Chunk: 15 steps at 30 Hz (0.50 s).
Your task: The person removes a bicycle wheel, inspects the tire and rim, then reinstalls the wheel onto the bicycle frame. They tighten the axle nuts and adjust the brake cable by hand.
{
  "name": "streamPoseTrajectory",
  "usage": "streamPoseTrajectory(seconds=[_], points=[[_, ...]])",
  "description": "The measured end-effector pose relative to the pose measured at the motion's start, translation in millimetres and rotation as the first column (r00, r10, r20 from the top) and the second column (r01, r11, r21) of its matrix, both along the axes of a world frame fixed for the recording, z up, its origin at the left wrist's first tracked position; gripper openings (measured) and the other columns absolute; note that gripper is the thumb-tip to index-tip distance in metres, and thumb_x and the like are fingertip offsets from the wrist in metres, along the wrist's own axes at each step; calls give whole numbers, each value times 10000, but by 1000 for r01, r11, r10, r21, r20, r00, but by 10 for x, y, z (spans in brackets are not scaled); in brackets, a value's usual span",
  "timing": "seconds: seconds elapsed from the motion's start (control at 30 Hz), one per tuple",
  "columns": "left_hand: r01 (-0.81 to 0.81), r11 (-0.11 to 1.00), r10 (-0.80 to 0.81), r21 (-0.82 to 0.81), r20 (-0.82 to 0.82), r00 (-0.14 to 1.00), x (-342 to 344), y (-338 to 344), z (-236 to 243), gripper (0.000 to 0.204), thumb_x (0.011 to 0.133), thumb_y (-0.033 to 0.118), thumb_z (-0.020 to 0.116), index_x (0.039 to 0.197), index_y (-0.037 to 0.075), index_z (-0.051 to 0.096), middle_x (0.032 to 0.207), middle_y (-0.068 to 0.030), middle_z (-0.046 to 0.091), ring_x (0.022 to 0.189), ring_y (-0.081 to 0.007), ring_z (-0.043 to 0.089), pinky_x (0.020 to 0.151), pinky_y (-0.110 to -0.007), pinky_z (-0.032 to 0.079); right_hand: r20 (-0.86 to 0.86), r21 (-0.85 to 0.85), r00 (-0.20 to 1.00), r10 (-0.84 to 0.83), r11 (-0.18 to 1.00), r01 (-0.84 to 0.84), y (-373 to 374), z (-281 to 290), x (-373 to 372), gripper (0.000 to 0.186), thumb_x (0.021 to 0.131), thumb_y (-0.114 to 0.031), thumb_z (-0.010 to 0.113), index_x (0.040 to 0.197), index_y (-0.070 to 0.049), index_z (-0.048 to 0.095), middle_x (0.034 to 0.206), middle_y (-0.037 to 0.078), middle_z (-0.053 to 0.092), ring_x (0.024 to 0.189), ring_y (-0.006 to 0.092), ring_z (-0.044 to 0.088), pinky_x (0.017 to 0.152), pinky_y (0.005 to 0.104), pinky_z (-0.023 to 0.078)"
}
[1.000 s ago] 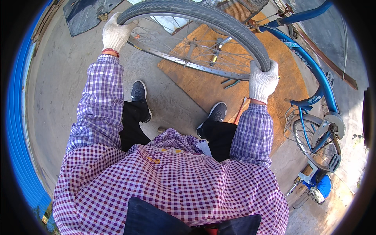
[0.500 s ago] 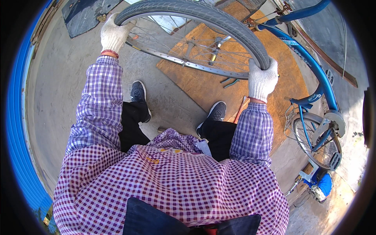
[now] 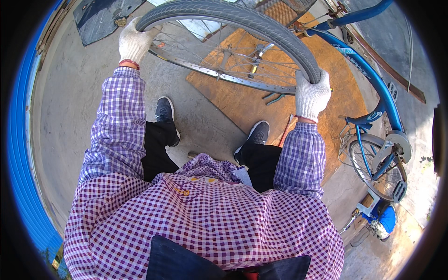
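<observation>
My left hand (image 3: pixel 133 43), in a white knit glove, grips the left side of a bicycle wheel with a dark tire (image 3: pixel 261 29), held at the top of the view. My right hand (image 3: pixel 312 95), gloved the same way, is closed around the wheel's right side. Spokes fan out from the silver hub (image 3: pixel 225 59). Beneath the wheel, on a stained wooden board (image 3: pixel 212 95), lie a silver-and-gold tool (image 3: pixel 254 65), small green bar-like tools (image 3: pixel 275 100) and a reddish rod (image 3: pixel 287 131), partly hidden by my arm.
A blue bicycle frame (image 3: pixel 387 109) with a rear wheel (image 3: pixel 361 158) stands at the right, near a wire basket (image 3: pixel 275 9). A blue bundle (image 3: pixel 382 219) sits lower right. A dark slab (image 3: pixel 100 18) lies upper left, and blue corrugated sheeting (image 3: pixel 25 140) lines the left.
Both hands and the wheel have shifted slightly to the left, the left end by a few pixels. The grip and the surroundings look the same.
</observation>
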<state>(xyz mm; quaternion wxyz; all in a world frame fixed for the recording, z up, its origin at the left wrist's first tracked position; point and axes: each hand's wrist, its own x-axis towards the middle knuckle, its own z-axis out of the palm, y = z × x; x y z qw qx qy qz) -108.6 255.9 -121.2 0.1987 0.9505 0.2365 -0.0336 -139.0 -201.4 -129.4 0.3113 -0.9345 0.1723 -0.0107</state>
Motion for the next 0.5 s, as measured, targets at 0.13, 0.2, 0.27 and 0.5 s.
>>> streamPoseTrajectory(seconds=[0.13, 0.2, 0.27, 0.5], points=[[5, 1000, -5, -11, 2, 1000, 2, 4, 12, 510, 840, 453, 869, 1216, 124, 771, 1012, -84, 811, 900, -224, 786, 810, -373, 621, -48, 5, 999, -9, 1000, 9, -16, 12, 5, 362, 842, -254, 875, 1098, -34, 745, 987, 135, 790, 895, 264, 785, 816, 372, 611], [15, 1000, -15, -11, 7, 1000, 4, 6, 16, 500, 837, 452, 870, 1203, 124, 776, 998, -81, 811, 890, -221, 784, 801, -372, 616, -48, 7, 999, -5, 1000, 5, -24, 13, 10, 355, 841, -258, 873, 1087, -35, 749, 984, 136, 791, 895, 266, 786, 814, 374, 609], [21, 1000, -21, -7, 9, 1000, 10, 11, 14, 494, 834, 450, 870, 1193, 123, 779, 987, -79, 811, 879, -220, 782, 793, -372, 611, -57, 18, 998, 3, 1000, -2, -33, 9, 15, 346, 845, -262, 868, 1078, -34, 751, 981, 138, 791, 891, 265, 785, 807, 374, 607], [21, 1000, -21, -15, 3, 1000, 30, 27, -9, 486, 832, 445, 869, 1181, 119, 780, 969, -78, 809, 871, -218, 781, 788, -372, 609, -34, 19, 999, -6, 1000, 6, -39, -18, 16, 344, 855, -269, 858, 1079, -32, 749, 978, 139, 787, 885, 264, 782, 800, 374, 605]])
